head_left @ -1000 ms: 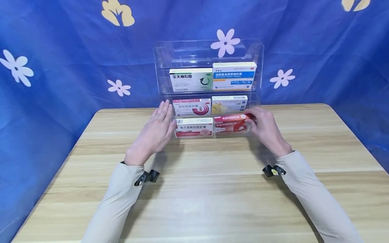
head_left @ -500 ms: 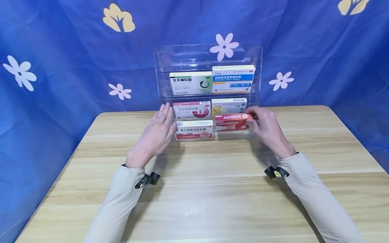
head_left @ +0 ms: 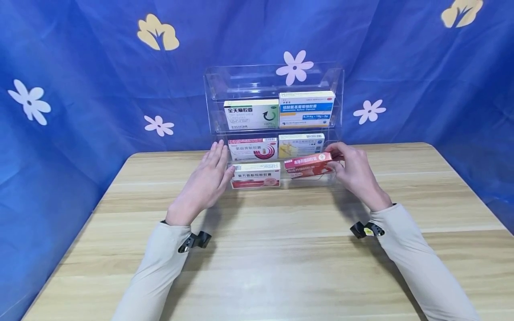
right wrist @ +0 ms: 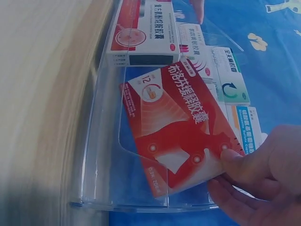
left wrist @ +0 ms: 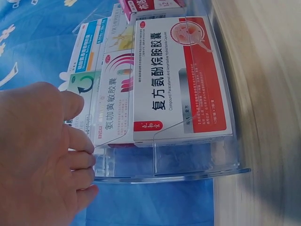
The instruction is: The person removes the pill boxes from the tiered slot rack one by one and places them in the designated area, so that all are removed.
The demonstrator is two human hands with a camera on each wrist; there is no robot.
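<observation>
A clear acrylic rack [head_left: 241, 71] holds medicine boxes in tiers. My right hand [head_left: 355, 171] pinches a red medicine box [right wrist: 176, 132] by its right end, thumb in front and fingers behind. That box sits tilted in the bottom tier, right half. My left hand [head_left: 205, 185] lies with straight fingers along the left side of the rack. Closest to it in the bottom tier is a white and red medicine box [left wrist: 181, 80]. Above stand a white and pink box [head_left: 253, 150] and a white and yellow box [head_left: 301, 145].
Higher up in the rack are a green and white box [head_left: 250, 115] and a blue and white box [head_left: 307, 109]. The rack stands near the back of a wooden table [head_left: 261, 258]. A blue flowered cloth [head_left: 100, 89] hangs close behind it.
My right hand has raised the red box slightly and tilted it, its right end now higher. The left hand stays at the rack's side. The head view has shifted a little.
</observation>
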